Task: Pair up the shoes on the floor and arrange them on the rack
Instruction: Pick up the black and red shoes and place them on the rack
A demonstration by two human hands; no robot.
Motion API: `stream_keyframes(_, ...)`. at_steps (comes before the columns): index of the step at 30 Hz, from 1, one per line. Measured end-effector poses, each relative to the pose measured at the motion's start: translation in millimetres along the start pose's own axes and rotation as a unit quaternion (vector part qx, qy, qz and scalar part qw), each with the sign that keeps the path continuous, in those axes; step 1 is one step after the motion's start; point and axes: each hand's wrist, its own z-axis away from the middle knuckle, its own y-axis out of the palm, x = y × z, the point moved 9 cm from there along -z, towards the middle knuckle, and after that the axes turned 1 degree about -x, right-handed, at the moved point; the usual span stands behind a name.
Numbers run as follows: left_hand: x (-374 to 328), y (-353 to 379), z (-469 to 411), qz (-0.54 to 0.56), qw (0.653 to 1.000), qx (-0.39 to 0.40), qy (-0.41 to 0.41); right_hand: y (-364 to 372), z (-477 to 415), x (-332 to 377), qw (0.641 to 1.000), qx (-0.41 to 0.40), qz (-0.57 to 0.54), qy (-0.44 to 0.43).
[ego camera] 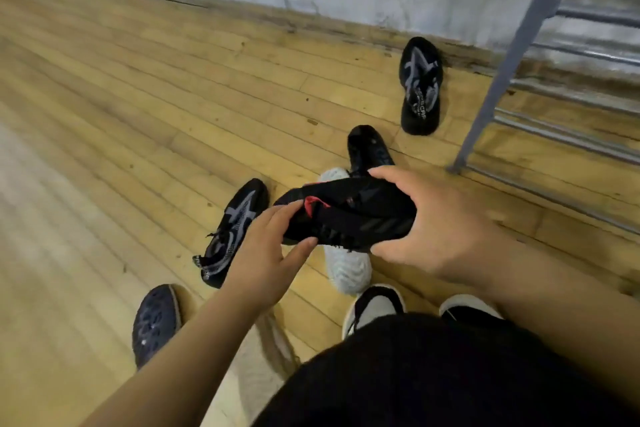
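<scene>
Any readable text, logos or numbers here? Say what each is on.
Black-and-grey shoe by the rack: white strap lettering, too blurred to read.
Black-and-grey shoe further left: white strap lettering, too blurred.
Held black shoe: red tag, no legible text.

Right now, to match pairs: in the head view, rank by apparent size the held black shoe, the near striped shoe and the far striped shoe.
Largest: held black shoe, closest to the camera.
Next: near striped shoe.
Smallest: far striped shoe, though distance shrinks it; the striped two may truly match.
</scene>
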Motion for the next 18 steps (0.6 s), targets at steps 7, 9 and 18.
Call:
stream_keyframes(7,46.3,-95.3,69.7,0.024,0.995,-0.062,-0.08,-19.4,-24.7,139.2,0.971,0.105,0.153,-0.152)
stream_keyframes(9,56.4,-116.7,91.2,0.053,0.991,-0.076,-0.093,-29.1,-16.1,172.2,0.956,0.12,0.204,-0.175)
stream_keyframes(18,111.4,-170.7,197.6,0.162,0.963,-0.15,-0.157,35.3,41.4,303.0,0.876,0.214,0.352,-0.25)
